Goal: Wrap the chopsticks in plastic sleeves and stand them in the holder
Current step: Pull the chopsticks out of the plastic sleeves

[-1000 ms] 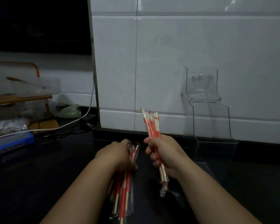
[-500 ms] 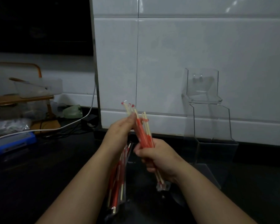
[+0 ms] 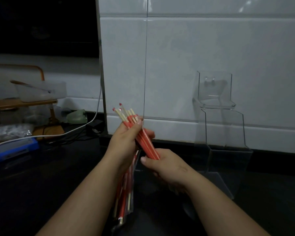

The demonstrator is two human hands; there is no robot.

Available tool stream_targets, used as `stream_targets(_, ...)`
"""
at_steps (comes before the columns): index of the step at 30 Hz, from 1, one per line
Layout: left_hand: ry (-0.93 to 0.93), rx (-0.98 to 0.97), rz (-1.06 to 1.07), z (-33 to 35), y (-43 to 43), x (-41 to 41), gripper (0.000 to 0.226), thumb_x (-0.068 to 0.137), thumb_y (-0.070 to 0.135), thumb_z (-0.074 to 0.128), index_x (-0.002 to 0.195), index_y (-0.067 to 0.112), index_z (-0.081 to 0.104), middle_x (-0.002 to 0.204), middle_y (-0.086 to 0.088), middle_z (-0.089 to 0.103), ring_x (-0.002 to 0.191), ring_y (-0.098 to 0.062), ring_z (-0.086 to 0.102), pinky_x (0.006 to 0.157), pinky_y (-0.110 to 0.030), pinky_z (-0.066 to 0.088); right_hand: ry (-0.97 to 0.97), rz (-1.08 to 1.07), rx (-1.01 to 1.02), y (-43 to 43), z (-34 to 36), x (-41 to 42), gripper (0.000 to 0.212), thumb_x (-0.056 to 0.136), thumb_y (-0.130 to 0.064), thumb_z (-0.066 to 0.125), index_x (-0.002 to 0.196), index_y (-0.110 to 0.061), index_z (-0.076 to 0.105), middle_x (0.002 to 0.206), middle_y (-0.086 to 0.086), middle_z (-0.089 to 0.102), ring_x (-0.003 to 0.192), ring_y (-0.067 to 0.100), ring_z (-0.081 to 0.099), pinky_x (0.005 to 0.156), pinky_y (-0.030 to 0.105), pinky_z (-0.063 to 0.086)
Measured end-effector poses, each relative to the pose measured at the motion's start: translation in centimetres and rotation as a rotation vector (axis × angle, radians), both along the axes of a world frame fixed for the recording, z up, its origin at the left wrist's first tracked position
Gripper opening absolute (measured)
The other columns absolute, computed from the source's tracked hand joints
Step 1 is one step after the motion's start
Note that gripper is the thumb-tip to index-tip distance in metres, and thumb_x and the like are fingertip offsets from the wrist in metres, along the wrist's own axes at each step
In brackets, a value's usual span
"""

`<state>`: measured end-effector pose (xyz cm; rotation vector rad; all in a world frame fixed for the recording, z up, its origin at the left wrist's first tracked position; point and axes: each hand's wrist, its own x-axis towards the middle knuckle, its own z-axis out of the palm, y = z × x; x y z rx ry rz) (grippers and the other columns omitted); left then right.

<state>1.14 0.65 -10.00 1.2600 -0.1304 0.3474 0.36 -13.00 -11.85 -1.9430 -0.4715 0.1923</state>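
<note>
Red chopsticks slant from right hand up through left hand

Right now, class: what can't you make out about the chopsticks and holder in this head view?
- Head view: bottom ends of the upper chopsticks, hidden in the right hand.
- Head view: top of the lower bundle, covered by the left hand.
- Head view: floor of the holder, too dim to read.
</note>
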Motion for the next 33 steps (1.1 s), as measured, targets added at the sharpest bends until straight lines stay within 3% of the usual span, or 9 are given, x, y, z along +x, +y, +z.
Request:
stream_targets(2,-0.002,-0.118,-0.027,0.1,0.0,0.1,0.013,0.1,0.021,0.053,0.1,0.01,0.061,0.068,-0.006,0.067,0.075,-0.023,0.07,0.076,-0.039,0.055,-0.042,0.015,-0.024,0.0,0.1,0.1,0.03,0.093,-0.023,0.065,0.067,-0.022,0.052,0.053,-0.009,0.048,0.042,0.0,0.041,0.046,0.016,0.034)
stream_targets(4,0.039,-0.31,-0.031,0.3,-0.1,0.5,0.015,0.101,0.017,0.05,0.09,0.009,0.057,0.061,-0.004,0.058,0.061,-0.019,0.064,0.069,-0.037,0.057,-0.039,0.021,0.002,0.0,0.2,0.1,0.019,0.091,-0.024,0.067,0.074,-0.021,0.059,0.056,-0.009,0.052,0.045,0.002,0.044,0.047,0.018,0.035)
stream_targets(7,0.095,-0.661,-0.019,0.6,0.6,1.6,0.02,0.103,0.017,0.047,0.084,0.014,0.05,0.055,0.001,0.045,0.044,-0.012,0.046,0.048,-0.025,0.05,0.045,-0.029,0.281,0.1,0.5,0.0,0.013,0.094,-0.026,0.063,0.089,-0.014,0.064,0.065,0.0,0.06,0.047,0.01,0.051,0.041,0.022,0.035)
stream_targets(10,0.093,-0.808,-0.035,0.4,0.9,2.2,0.028,0.105,0.027,0.043,0.08,0.017,0.045,0.053,0.003,0.038,0.039,-0.009,0.037,0.043,-0.018,0.041,0.016,-0.192,0.449,0.7,0.3,-0.3,0.022,0.096,-0.025,0.059,0.081,-0.01,0.064,0.061,0.003,0.057,0.049,0.013,0.053,0.041,0.022,0.036)
stream_targets(15,0.061,-0.736,-0.072,-0.1,-0.8,2.0,0.033,0.106,0.035,0.041,0.077,0.019,0.042,0.054,0.002,0.037,0.042,-0.01,0.034,0.046,-0.022,0.038,0.035,-0.496,0.746,2.0,-0.6,0.0,0.025,0.092,-0.015,0.058,0.068,-0.012,0.058,0.06,0.001,0.053,0.059,0.014,0.049,0.056,0.029,0.038)
stream_targets(21,0.051,-0.618,-0.06,-0.3,-2.9,1.1,0.026,0.106,0.03,0.042,0.084,0.017,0.042,0.057,0.0,0.042,0.046,-0.012,0.04,0.051,-0.027,0.046,0.143,-0.591,1.043,2.0,-0.8,1.0,0.022,0.095,-0.011,0.052,0.074,-0.015,0.059,0.077,0.003,0.059,0.076,0.016,0.054,0.069,0.029,0.044)
stream_targets(27,0.054,-0.54,-0.068,-0.4,-4.0,0.4,0.025,0.106,0.028,0.042,0.086,0.014,0.044,0.059,-0.002,0.047,0.05,-0.012,0.045,0.061,-0.03,0.043,0.218,-0.625,1.146,2.1,-1.0,1.3,0.017,0.097,-0.022,0.051,0.088,-0.013,0.062,0.092,0.007,0.064,0.087,0.019,0.06,0.072,0.03,0.048)
stream_targets(33,0.071,-0.325,-0.02,-1.0,-4.6,0.1,0.029,0.105,0.028,0.045,0.08,0.014,0.05,0.062,-0.002,0.055,0.051,-0.009,0.051,0.05,-0.023,0.045,0.222,-0.627,1.19,1.9,-0.2,1.0,0.024,0.099,-0.032,0.05,0.085,-0.015,0.059,0.09,0.007,0.063,0.086,0.018,0.06,0.07,0.029,0.046)
